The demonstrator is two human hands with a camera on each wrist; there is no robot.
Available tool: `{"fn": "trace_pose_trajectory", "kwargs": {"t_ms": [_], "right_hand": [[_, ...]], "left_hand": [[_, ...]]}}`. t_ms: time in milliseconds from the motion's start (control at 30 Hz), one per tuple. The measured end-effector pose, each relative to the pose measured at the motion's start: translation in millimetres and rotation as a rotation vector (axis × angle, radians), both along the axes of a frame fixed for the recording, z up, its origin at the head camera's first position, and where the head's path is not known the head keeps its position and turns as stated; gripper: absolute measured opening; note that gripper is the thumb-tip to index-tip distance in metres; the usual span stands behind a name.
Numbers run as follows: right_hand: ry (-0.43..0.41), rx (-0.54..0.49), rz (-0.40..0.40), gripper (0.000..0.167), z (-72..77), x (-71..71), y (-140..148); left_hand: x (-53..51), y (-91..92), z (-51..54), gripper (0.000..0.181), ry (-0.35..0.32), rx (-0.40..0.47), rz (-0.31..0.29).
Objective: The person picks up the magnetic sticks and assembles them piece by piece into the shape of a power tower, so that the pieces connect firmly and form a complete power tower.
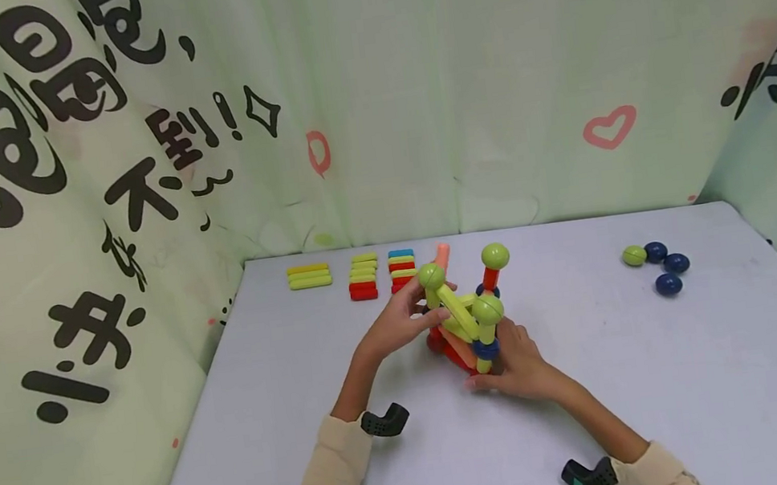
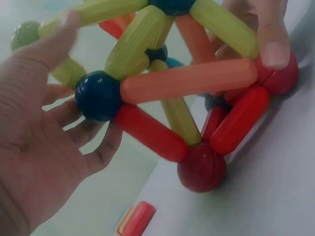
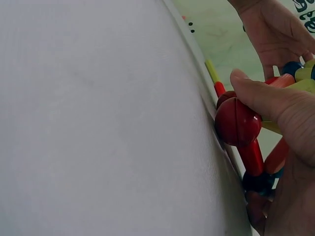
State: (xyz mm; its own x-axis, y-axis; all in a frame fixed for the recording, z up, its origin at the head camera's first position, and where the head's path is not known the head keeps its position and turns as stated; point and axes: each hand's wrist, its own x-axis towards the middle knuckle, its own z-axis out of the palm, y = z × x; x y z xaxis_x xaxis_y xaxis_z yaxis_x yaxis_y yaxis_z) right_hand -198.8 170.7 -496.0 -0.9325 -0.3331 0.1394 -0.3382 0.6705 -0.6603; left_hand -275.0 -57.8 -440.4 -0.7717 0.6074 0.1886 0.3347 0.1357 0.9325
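A structure of rods and balls [image 1: 457, 316] stands at the table's middle, between both hands. The left hand [image 1: 402, 323] grips its upper left part; in the left wrist view that hand [image 2: 47, 123] has its thumb on a yellow-green rod [image 2: 98, 12] and its fingers behind a dark blue ball [image 2: 99, 96]. The right hand [image 1: 523, 363] holds the lower right side; in the right wrist view its thumb lies against a red ball [image 3: 238, 122], and its lower fingers are near a dark blue ball [image 3: 258, 182]. Red and orange rods form the lower part, yellow-green ones the upper.
Behind the structure, to the left, lie rows of yellow-green rods [image 1: 309, 276], yellow-green and red rods [image 1: 362, 278], and mixed-colour rods [image 1: 401, 255]. At the right of the white table [image 1: 240, 455] are a green ball [image 1: 633, 255] and several dark blue balls [image 1: 669, 285]. A printed curtain hangs behind.
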Motion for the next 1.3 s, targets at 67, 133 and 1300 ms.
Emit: {"fn": "trace_pose_trajectory", "kwargs": {"t_ms": [67,133,1300], "right_hand": [[0.007,0.003,0.003,0.103,0.3,-0.4,0],[0.011,-0.001,0.005,0.101,0.8,-0.9,0],[0.041,-0.125,0.143,0.077,2.0,-7.4,12]], "left_hand": [[2.3,2.5,0.7,0.062,0.069,-0.076,0.023],[4.1,5.1,1.4,0.052,0.115,-0.125,0.054],[-4.3,-16.1,-5.8,0.053,0.049,-0.279,-0.052]]}}
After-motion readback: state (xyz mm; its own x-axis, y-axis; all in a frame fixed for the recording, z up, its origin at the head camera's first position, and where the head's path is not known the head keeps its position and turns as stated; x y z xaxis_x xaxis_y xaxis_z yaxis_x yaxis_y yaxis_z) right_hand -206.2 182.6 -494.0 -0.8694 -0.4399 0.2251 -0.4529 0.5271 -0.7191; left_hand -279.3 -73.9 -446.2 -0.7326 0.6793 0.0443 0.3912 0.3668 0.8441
